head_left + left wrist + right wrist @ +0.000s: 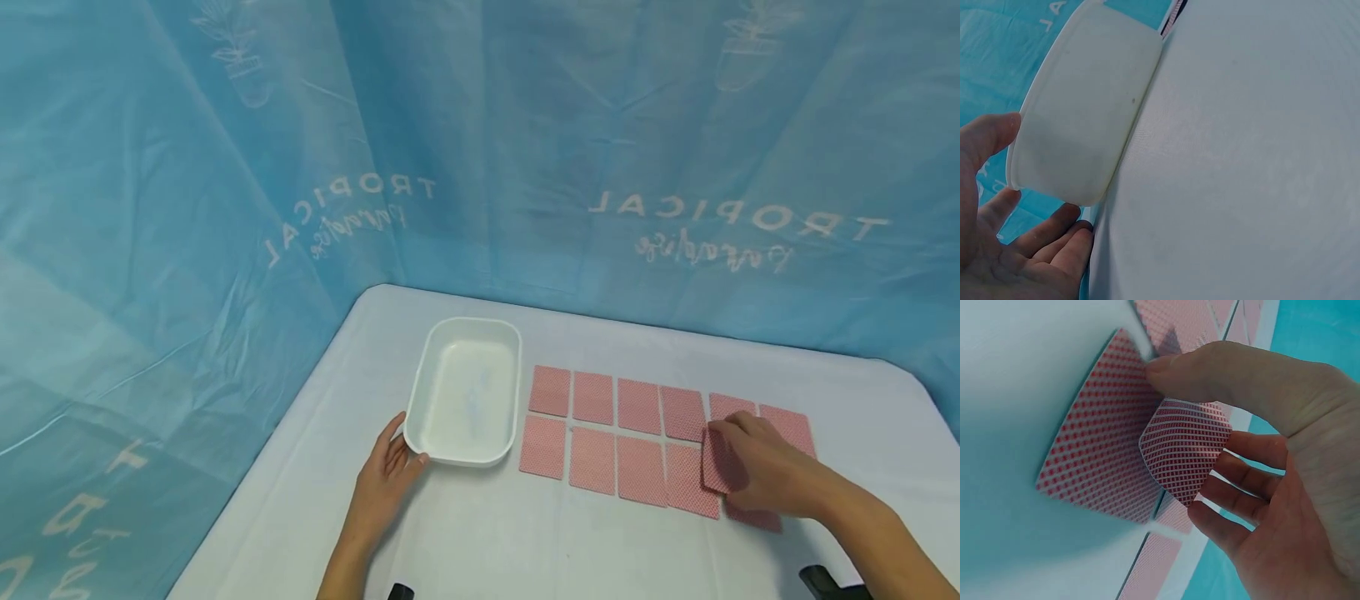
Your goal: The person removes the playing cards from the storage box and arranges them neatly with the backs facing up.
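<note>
At the near left corner of a white plastic tub (468,392), my left hand (386,479) holds the rim, thumb on the near side and fingers along the left side. The tub stands on the table with nothing inside it. My right hand (772,471) pinches a playing card (1185,447) with a red patterned back; the card bows between thumb and fingers. Under it, another playing card (1097,437) lies on the cloth. More face-down playing cards (592,458) lie in two rows to the tub's right, partly hidden by my right hand.
A white cloth covers the table (570,542). Blue printed curtains (600,150) hang along its back and left edges. Dark objects (821,583) show at the bottom of the head view, near both forearms.
</note>
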Motion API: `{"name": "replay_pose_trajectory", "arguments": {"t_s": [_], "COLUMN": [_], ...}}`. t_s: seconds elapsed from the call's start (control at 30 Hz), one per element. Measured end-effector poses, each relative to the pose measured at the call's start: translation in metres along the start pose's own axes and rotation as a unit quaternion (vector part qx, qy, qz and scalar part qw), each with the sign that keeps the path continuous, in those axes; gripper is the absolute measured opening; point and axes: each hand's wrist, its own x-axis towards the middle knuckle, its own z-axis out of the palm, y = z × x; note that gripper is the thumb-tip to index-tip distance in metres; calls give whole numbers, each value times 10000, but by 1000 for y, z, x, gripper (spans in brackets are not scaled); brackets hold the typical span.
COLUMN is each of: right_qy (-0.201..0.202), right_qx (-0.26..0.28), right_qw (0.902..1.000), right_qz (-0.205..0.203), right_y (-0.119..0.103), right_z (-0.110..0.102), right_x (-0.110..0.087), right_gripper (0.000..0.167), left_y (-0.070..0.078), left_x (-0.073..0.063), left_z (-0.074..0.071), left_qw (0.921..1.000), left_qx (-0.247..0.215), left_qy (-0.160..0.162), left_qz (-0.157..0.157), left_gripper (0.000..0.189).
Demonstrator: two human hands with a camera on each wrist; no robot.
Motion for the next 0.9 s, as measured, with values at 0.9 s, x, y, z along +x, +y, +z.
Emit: {"name": "replay_pose_trajectory", "arguments": {"t_s": [0.9], "right_qy": [225], "right_qx": [-183], "right_qw": [9995], "right_qz": [93], "right_y": [23], "right_z": [0], "right_x": [-47], "right_gripper": [106], "left_y": [1], "left_x": [-2], "left_z": [-4], "left_qw": [9999], "left_qx": [99], "left_qy": [-21], "left_qz": [68], "left_gripper": [76]}}
